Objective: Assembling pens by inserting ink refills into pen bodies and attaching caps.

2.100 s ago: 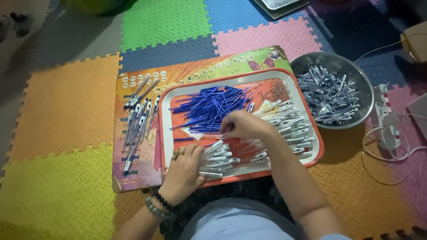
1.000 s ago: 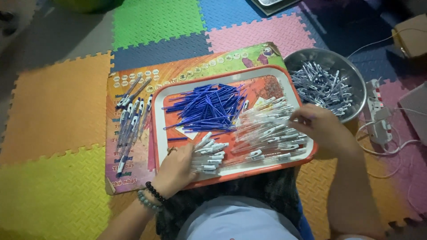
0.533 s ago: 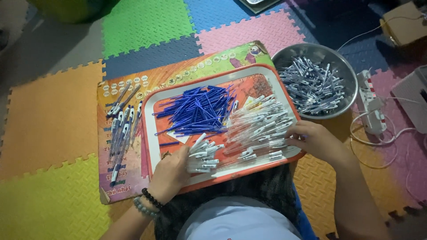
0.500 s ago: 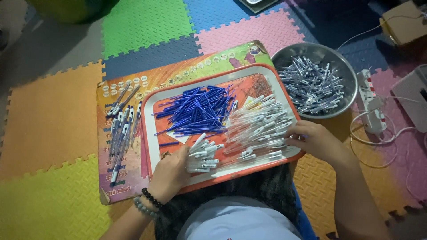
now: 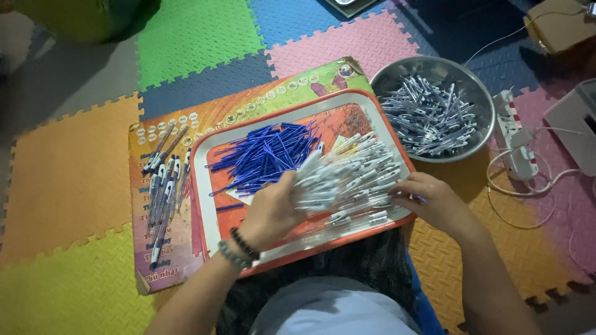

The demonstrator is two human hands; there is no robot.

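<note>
An orange-rimmed tray (image 5: 200, 186) lies on a colourful board. On it sit a pile of blue pen refills (image 5: 266, 154) and a heap of clear pen barrels (image 5: 359, 174). My left hand (image 5: 273, 208), with bead bracelets on the wrist, grips a bunch of barrels at the heap's left end. At the heap's right edge rests my right hand (image 5: 433, 200), fingers curled on the barrels by the tray rim; a blue tip shows beside it.
A steel bowl (image 5: 392, 73) of pen parts stands at the right. Assembled pens (image 5: 162, 186) lie in a row on the board (image 5: 214, 108), left of the tray. A power strip (image 5: 512, 133) with white cables lies far right. Foam puzzle mats cover the floor.
My left hand moved right from a small pile at the tray's front and grabbed a bunch of barrels. My right hand stayed at the heap's right edge. The view shifted.
</note>
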